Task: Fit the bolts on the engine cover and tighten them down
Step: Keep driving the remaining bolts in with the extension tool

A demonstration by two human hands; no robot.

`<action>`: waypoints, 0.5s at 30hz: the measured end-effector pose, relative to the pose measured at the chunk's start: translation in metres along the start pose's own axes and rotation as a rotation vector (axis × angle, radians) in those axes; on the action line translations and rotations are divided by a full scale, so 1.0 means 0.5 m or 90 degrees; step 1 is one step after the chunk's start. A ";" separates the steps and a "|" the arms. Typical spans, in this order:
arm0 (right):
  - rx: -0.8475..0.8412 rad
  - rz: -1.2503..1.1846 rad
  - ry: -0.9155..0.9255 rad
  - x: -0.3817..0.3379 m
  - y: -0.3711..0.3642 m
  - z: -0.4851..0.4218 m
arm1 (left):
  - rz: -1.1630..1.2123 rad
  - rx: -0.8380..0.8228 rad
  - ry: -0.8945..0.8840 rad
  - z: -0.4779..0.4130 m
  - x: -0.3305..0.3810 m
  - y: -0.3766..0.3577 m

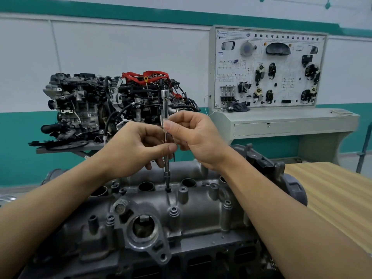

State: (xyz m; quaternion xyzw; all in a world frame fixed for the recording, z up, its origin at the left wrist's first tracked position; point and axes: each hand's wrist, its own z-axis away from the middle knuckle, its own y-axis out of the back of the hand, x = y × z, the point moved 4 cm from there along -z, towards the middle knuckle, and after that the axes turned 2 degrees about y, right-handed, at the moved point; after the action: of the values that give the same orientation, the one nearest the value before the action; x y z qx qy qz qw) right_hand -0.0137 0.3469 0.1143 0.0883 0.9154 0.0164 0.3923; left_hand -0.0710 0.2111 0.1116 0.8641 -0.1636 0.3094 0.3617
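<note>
Head view. Pinching the long socket driver [166, 169] with left hand [136, 150] and right hand [194, 137], tip on a bolt [167, 189]. Seems hard, light, slippery; hold its middle.

A complete engine [112, 105] sat on a stand far left. A wiring display board [269, 67] stood far right, with a wooden worktop [332, 188] nearer.

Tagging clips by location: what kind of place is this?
Likely an automotive training workshop: an electrical demo board with mounted car parts, a display engine on a stand, and the engine cover being worked on.
</note>
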 end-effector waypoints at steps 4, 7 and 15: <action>0.006 -0.006 0.016 0.001 0.003 -0.001 | 0.000 0.046 0.004 -0.005 -0.003 0.007; 0.010 -0.029 0.026 0.000 0.002 -0.001 | 0.006 0.029 0.008 -0.004 -0.002 0.004; 0.027 0.010 0.013 0.006 0.004 -0.005 | 0.003 -0.023 0.026 -0.001 -0.006 -0.003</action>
State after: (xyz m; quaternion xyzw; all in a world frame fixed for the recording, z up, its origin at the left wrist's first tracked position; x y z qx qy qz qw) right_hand -0.0175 0.3496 0.1142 0.1034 0.9189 0.0011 0.3808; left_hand -0.0727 0.2125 0.1091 0.8507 -0.1637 0.3249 0.3794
